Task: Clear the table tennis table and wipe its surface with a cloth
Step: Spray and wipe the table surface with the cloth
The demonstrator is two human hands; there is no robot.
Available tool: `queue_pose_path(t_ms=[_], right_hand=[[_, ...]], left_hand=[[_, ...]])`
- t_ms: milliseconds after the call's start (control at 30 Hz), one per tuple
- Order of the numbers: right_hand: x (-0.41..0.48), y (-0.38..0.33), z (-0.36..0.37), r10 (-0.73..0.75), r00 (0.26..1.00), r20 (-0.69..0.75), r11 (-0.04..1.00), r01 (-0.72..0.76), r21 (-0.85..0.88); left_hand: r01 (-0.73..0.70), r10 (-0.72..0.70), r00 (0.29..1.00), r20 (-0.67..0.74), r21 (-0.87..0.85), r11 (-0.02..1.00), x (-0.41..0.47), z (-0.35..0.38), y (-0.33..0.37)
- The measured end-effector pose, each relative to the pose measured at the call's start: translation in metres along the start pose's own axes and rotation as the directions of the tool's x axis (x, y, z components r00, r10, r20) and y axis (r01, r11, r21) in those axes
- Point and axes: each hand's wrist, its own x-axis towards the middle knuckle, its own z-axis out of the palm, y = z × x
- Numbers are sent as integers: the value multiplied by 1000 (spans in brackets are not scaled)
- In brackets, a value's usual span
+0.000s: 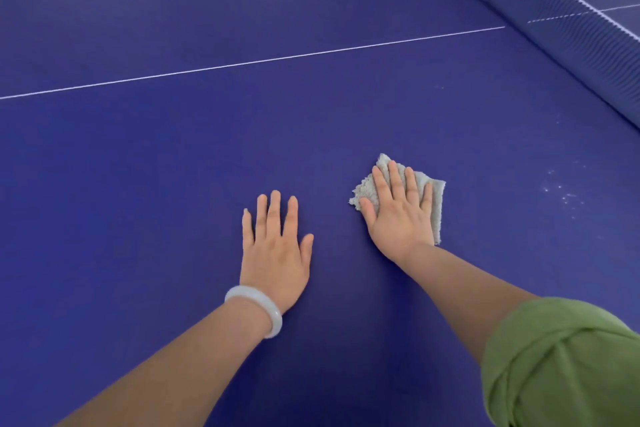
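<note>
Right hand [398, 208] is lying flat, fingers spread, pressing the cloth [434, 194] onto the blue surface [173, 156] at centre-right. White specks [564, 191] are sitting further right, so prob. next wipe heads that way. Left hand [277, 250] is resting flat, empty, w/ nothing under it.

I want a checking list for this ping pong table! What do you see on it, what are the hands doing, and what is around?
Surface: blue table with a white line; pale specks right of the cloth.
Job's things: grey cloth lying flat on the table.
Clutter: nothing seen.
Grippers: right hand pressed flat on the cloth; left hand flat on the bare table, white bangle on its wrist.
Cables: nothing seen.
Surroundings: net at upper right; green sleeve on the right arm.
</note>
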Motion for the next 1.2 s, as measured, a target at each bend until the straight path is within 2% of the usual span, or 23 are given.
queue_pose_path(t_ms=[100, 167, 267, 333, 400, 467, 533, 567, 600, 633, 700, 767, 867, 933, 1000, 1067, 1100, 1133, 1200], right_hand=[[-18, -4, 0, -22, 1000, 8, 999, 22, 24], [-53, -7, 3, -120, 993, -11, 992, 120, 38], [-115, 12, 11, -330, 944, 16, 944, 329, 32], [-125, 47, 11, -369, 929, 19, 929, 370, -12], [-114, 80, 9, -240, 971, -12, 971, 240, -18], [-94, 99, 7, 58, 998, -9, 997, -58, 45], [-74, 94, 6, 336, 942, -7, 935, -333, 126], [-68, 82, 5, 396, 918, -21, 909, -389, 151], [-66, 67, 5, 381, 923, -50, 917, -370, 151], [-70, 49, 7, 294, 952, -85, 950, -281, 134], [-94, 15, 13, -15, 994, -109, 997, 24, 76], [-136, 3, 20, -275, 960, -58, 961, 277, 25], [-170, 43, 24, -413, 910, -20, 910, 412, -41], [-164, 84, 23, -311, 949, -49, 948, 306, -93], [-148, 115, 17, -46, 997, -54, 999, 46, -1], [-137, 119, 14, 214, 977, -19, 973, -211, 98], [-136, 111, 15, 295, 955, -24, 949, -289, 129], [-139, 97, 16, 320, 946, -43, 939, -311, 145], [-160, 59, 23, 194, 974, -119, 978, -182, 104]], left_hand=[[3, -4, 1000, 14, 62, 998, -27, 3, 4], [-14, 13, 1000, 9, 99, 995, -35, 3, 4], [-5, 4, 1000, 14, 106, 994, -35, 2, 6], [5, -8, 1000, 28, 103, 995, -35, 0, 8], [7, -10, 999, 34, 97, 995, -34, 0, 9], [11, -15, 999, 35, 98, 995, -35, 0, 8], [9, -12, 999, 32, 104, 995, -35, 0, 8], [6, -9, 999, 35, 103, 995, -35, -1, 8], [3, -7, 999, 35, 103, 995, -35, -1, 7], [3, -6, 999, 32, 103, 995, -35, -1, 7], [7, -9, 1000, 21, 94, 996, -35, -1, 7], [10, -12, 1000, 16, 83, 997, -35, -1, 8], [11, -13, 1000, 22, 82, 997, -36, -2, 9], [9, -11, 1000, 25, 85, 996, -36, -3, 9], [11, -13, 1000, 26, 93, 996, -36, -2, 9], [16, -18, 1000, 25, 100, 995, -36, -1, 9], [16, -19, 1000, 25, 100, 995, -37, -2, 9], [16, -18, 1000, 23, 102, 995, -37, -2, 10], [18, -20, 1000, 20, 100, 995, -37, -2, 10]])
